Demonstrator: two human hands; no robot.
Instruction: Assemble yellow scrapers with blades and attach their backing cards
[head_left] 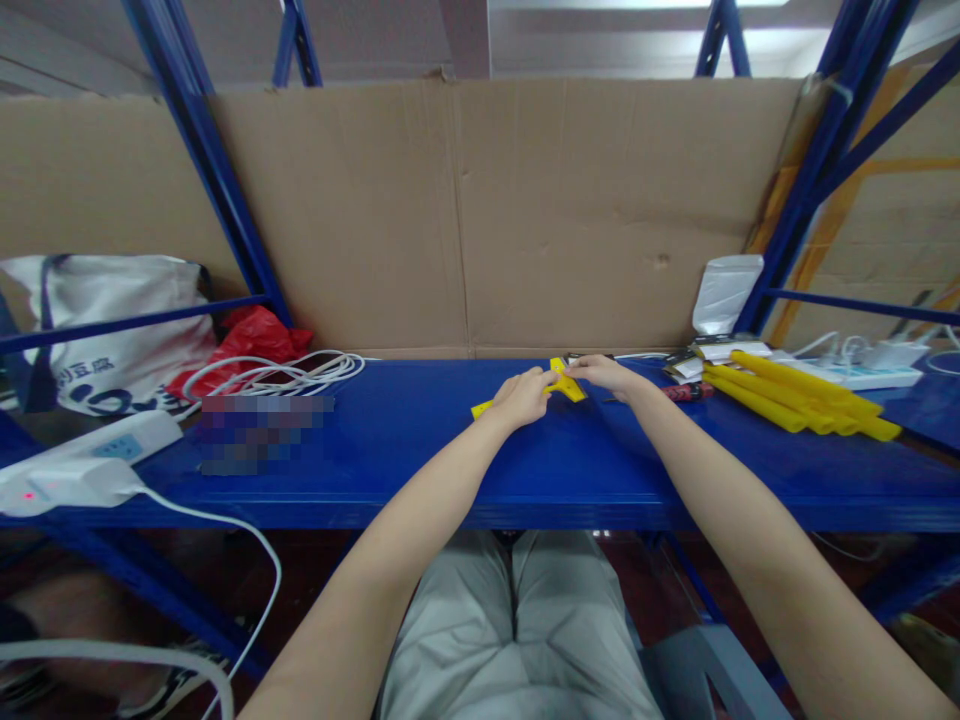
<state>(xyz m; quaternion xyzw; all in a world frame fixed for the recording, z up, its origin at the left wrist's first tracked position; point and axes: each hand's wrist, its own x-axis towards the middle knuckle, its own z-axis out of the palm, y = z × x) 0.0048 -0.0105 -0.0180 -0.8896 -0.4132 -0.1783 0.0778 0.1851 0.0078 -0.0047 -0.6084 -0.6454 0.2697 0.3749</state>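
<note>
Both my hands meet at the middle of the blue shelf point(420, 450). My left hand point(523, 397) is closed round a yellow strip point(481, 408) whose end sticks out to the left. My right hand point(606, 374) pinches a second yellow piece point(566, 384) that crosses the first one between my fingers. Both hands rest on the shelf surface.
A stack of yellow strips point(795, 397) lies at the right, with a red pen point(686, 392), papers and a white pouch point(726, 292). A white cable coil point(277, 375), red bag point(251, 340) and white tote point(112, 325) sit left. White power strips point(82, 465) lie at the left edge. Cardboard backs the shelf.
</note>
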